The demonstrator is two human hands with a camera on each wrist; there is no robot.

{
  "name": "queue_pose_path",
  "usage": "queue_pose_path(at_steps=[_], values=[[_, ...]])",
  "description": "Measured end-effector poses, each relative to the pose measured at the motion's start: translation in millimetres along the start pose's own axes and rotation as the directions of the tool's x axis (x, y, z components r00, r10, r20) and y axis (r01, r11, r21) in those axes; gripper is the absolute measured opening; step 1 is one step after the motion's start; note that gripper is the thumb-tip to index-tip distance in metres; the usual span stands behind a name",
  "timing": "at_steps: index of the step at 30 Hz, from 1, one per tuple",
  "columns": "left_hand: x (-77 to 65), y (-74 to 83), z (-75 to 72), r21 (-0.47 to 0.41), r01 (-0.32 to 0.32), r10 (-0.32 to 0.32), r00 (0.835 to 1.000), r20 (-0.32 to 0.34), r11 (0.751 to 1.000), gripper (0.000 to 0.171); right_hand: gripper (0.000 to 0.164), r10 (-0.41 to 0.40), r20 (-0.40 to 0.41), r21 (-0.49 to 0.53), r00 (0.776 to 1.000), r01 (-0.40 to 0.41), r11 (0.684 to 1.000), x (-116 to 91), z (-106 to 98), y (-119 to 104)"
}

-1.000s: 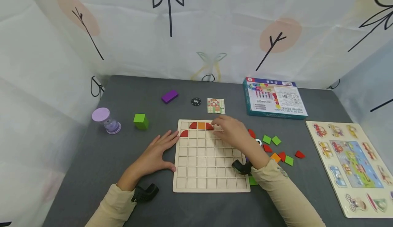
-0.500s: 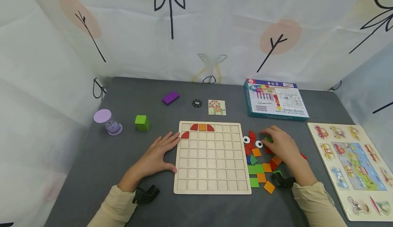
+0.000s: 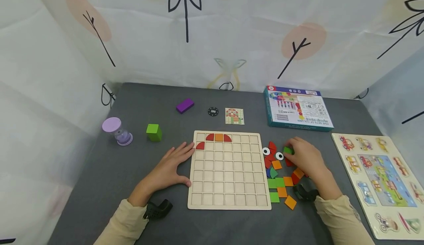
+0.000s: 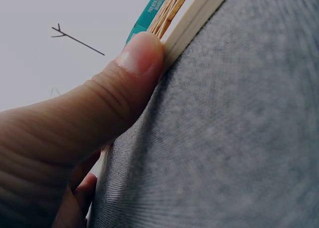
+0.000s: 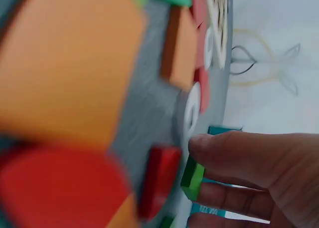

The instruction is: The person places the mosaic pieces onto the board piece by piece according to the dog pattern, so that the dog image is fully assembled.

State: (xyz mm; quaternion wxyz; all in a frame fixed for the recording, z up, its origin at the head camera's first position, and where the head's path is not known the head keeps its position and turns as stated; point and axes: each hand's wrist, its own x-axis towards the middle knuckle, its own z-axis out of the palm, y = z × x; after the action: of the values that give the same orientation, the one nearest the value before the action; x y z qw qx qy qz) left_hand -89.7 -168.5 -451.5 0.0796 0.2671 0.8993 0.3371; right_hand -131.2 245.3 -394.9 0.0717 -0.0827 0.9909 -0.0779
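Observation:
A wooden grid board (image 3: pixel 228 178) lies in the middle of the table. Along its top row sit a red quarter-round tile (image 3: pixel 210 137), an orange square tile (image 3: pixel 219 137) and a second red one; another red tile (image 3: pixel 200 146) is in the row below. My left hand (image 3: pixel 165 168) is spread at the board's left edge, thumb (image 4: pixel 142 53) touching the side. To the right of the board, my right hand (image 3: pixel 305 157) pinches a green square tile (image 5: pixel 193 178) between thumb and fingers, just above the loose pieces.
Several loose tiles (image 3: pixel 281 192) and two white rings (image 3: pixel 279 156) lie right of the board. Beyond it are a pattern card (image 3: pixel 234 116), a black chip (image 3: pixel 213 111), a purple block (image 3: pixel 184 105) and a box (image 3: pixel 299 108). A green cube (image 3: pixel 154 132), a sand timer (image 3: pixel 117 131) and a picture puzzle (image 3: pixel 374 164) flank it.
My right hand has moved from the board's top row rightward to the loose pieces and now pinches a green square tile. The left hand has stayed at the board's edge.

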Motion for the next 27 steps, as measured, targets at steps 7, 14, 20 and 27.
queue_pose_path(at_steps=[7, 14, 20, 27], values=[[0.0, -0.6, 0.3, 0.004, 0.004, -0.004, 1.0, 0.003, 1.0, 0.104, 0.027, -0.131, -0.048, 0.065, 0.99, 0.134, 0.989, 13, 0, -43], [0.7, -0.3, 0.7, 0.004, -0.001, 0.001, 1.0, 0.002, 1.0, 0.104, 0.023, -0.307, -0.057, 0.133, 0.95, 0.312, 0.941, 31, 15, -112], [0.7, -1.1, 0.7, 0.004, 0.003, -0.003, 1.0, -0.001, 1.0, 0.104, 0.028, -0.411, -0.046, 0.197, 0.91, 0.412, 0.89, 38, 23, -164], [0.6, -1.1, -0.2, -0.001, 0.004, -0.004, 1.0, -0.001, 1.0, 0.103, 0.027, -0.476, -0.043, 0.174, 0.878, 0.476, 0.862, 39, 32, -202]])
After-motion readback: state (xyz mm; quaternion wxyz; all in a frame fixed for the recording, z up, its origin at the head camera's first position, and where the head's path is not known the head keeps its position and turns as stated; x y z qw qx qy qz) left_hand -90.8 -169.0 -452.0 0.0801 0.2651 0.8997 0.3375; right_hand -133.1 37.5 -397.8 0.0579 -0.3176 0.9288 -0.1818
